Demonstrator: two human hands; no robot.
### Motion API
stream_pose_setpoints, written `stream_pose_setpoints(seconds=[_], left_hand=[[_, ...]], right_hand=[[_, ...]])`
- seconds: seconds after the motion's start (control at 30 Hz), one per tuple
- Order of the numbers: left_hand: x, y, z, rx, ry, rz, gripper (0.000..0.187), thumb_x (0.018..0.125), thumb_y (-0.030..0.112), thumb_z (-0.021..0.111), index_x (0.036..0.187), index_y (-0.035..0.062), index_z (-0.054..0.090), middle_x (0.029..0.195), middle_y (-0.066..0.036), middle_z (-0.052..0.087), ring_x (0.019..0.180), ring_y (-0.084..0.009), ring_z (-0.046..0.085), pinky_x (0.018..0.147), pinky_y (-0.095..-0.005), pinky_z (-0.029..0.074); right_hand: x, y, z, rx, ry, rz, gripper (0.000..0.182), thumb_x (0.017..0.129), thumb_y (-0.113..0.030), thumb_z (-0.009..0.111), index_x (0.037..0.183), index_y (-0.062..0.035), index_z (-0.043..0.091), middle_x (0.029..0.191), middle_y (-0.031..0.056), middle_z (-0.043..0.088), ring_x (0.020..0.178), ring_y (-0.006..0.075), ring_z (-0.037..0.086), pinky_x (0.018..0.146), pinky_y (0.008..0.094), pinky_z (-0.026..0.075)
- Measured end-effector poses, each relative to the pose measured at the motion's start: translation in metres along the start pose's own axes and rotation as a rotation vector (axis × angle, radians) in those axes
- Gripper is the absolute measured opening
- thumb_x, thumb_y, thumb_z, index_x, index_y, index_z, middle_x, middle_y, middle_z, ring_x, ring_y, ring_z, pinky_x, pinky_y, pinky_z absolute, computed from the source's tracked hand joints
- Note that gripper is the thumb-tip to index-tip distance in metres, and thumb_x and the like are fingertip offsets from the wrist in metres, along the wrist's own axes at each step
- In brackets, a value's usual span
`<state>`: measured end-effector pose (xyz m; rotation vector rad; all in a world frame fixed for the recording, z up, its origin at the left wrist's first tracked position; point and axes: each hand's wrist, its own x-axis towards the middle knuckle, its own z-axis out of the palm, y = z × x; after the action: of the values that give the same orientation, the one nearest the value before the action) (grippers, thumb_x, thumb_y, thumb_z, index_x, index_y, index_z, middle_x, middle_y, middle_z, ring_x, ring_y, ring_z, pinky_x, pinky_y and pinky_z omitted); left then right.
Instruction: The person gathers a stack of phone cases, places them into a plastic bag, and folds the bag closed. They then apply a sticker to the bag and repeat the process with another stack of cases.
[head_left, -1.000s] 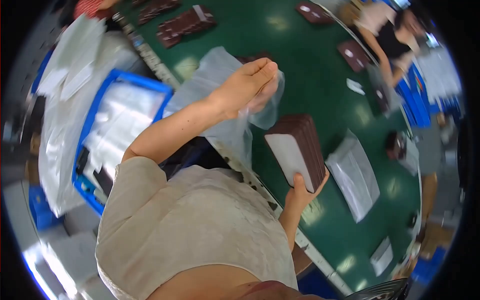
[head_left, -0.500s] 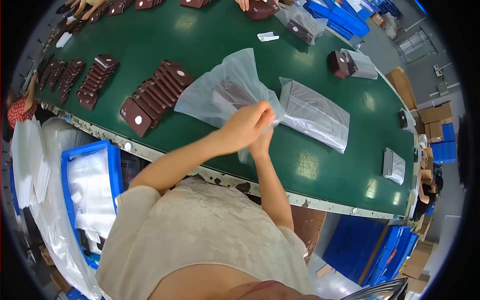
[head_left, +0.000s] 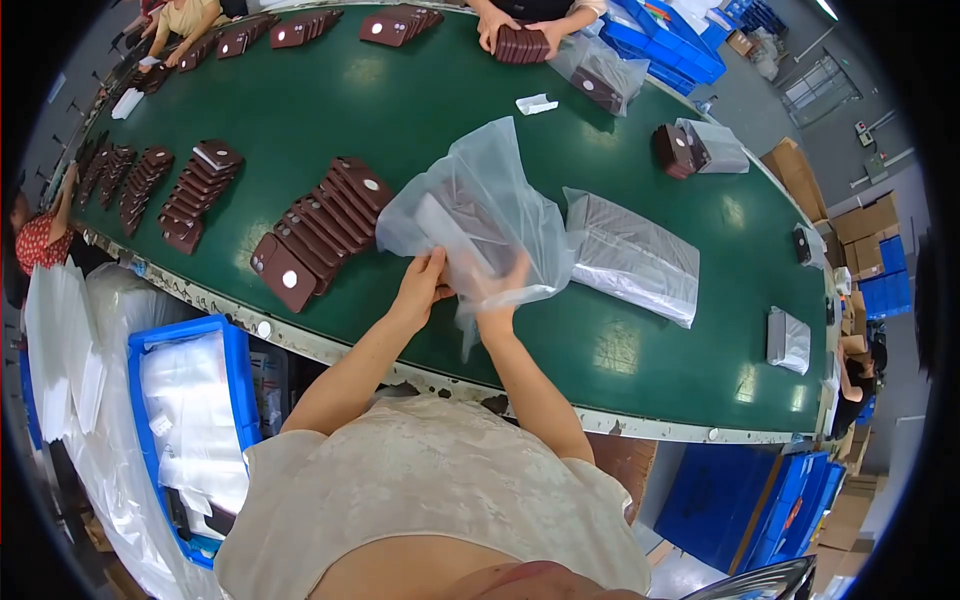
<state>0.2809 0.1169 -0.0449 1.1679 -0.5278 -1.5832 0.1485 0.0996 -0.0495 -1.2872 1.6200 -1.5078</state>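
Note:
A clear plastic bag [head_left: 535, 235] is spread wide in front of me, its film loose and flared. Through it shows a dark brown stack [head_left: 485, 215] with a pale strip along its side. My left hand [head_left: 418, 290] pinches the bag's near left edge with thumb and fingertips. My right hand [head_left: 497, 287] is covered by the film, its thumb and fingers apart and blurred by the plastic. To the right of the bag lies a long wrapped package [head_left: 635, 255] in clear film. Left of it, a fanned row of brown flat pieces [head_left: 325, 225] with white round spots rests on the green table [head_left: 620, 365].
More brown rows [head_left: 200, 190] stretch along the left. Across the table, a person's hands [head_left: 520, 42] hold a brown stack beside a bagged one [head_left: 600, 85]. A white paper piece [head_left: 537, 104] lies nearby. Below the table edge stands a blue crate [head_left: 240, 385] of plastic bags.
My hands have separated from their joined grip at the bag's right end. The left moved to its near left edge, the right went under the film, and the bag spread open.

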Motion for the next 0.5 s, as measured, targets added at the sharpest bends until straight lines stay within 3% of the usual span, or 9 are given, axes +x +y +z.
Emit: stream_pose_setpoints(seconds=[0.07,0.17,0.2,0.3,0.37,0.47,0.5], left_hand=[[0.017,-0.004,-0.004,0.041,-0.016,-0.011,0.036,0.103,0.035,0.056,0.121,0.0032,0.055,0.097,-0.002,0.060,0.082,-0.0122,0.057,0.070,-0.0282,0.049],[0.006,-0.010,-0.031,0.079,-0.031,0.053,0.029,0.103,0.032,0.055,0.113,0.0047,0.059,0.091,0.000,0.059,0.079,-0.0095,0.055,0.067,-0.0270,0.048],[-0.002,-0.015,-0.041,0.099,-0.030,0.081,0.026,0.104,0.030,0.054,0.109,0.0055,0.061,0.087,0.002,0.058,0.077,-0.0081,0.055,0.066,-0.0264,0.047],[-0.045,0.011,-0.045,-0.022,0.044,0.086,0.021,0.103,0.028,0.056,0.106,0.0084,0.062,0.083,0.002,0.059,0.071,-0.0073,0.056,0.061,-0.0252,0.045],[-0.066,0.034,-0.049,-0.089,0.088,0.095,0.018,0.102,0.027,0.057,0.105,0.0098,0.062,0.081,0.002,0.060,0.068,-0.0069,0.057,0.059,-0.0245,0.045],[-0.090,0.053,-0.065,-0.181,-0.116,-0.026,0.016,0.102,0.026,0.058,0.098,0.0114,0.061,0.065,0.004,0.053,0.049,-0.0055,0.048,0.045,-0.0250,0.038],[-0.089,0.050,-0.068,-0.185,-0.106,-0.029,0.016,0.102,0.026,0.058,0.098,0.0114,0.061,0.065,0.004,0.053,0.049,-0.0055,0.048,0.045,-0.0250,0.038]], right_hand=[[0.008,-0.004,0.001,-0.034,0.034,-0.011,0.085,0.071,-0.032,0.090,0.132,0.0060,0.045,0.127,0.0213,0.054,0.118,0.0321,0.052,0.104,0.0417,0.040],[0.035,0.009,-0.003,0.359,0.045,0.015,0.082,0.072,-0.033,0.089,0.131,0.0040,0.046,0.122,0.0187,0.055,0.110,0.0310,0.056,0.095,0.0398,0.047],[0.042,0.015,-0.003,0.356,0.049,0.022,0.082,0.072,-0.033,0.089,0.131,0.0040,0.046,0.122,0.0187,0.055,0.110,0.0310,0.056,0.095,0.0398,0.047],[0.061,0.029,-0.003,0.018,0.286,-0.149,0.082,0.072,-0.032,0.089,0.130,0.0057,0.046,0.125,0.0202,0.055,0.117,0.0319,0.053,0.104,0.0421,0.039],[0.056,0.031,-0.003,-0.076,0.267,-0.204,0.081,0.071,-0.033,0.090,0.128,0.0053,0.047,0.121,0.0206,0.056,0.113,0.0327,0.056,0.101,0.0429,0.042],[0.040,0.034,-0.006,-0.267,0.217,-0.316,0.079,0.070,-0.035,0.090,0.124,0.0045,0.050,0.115,0.0215,0.060,0.106,0.0343,0.061,0.094,0.0446,0.047],[0.035,0.037,-0.006,-0.349,0.120,-0.316,0.081,0.069,-0.038,0.090,0.124,0.0050,0.050,0.115,0.0222,0.060,0.106,0.0354,0.060,0.094,0.0449,0.047]])
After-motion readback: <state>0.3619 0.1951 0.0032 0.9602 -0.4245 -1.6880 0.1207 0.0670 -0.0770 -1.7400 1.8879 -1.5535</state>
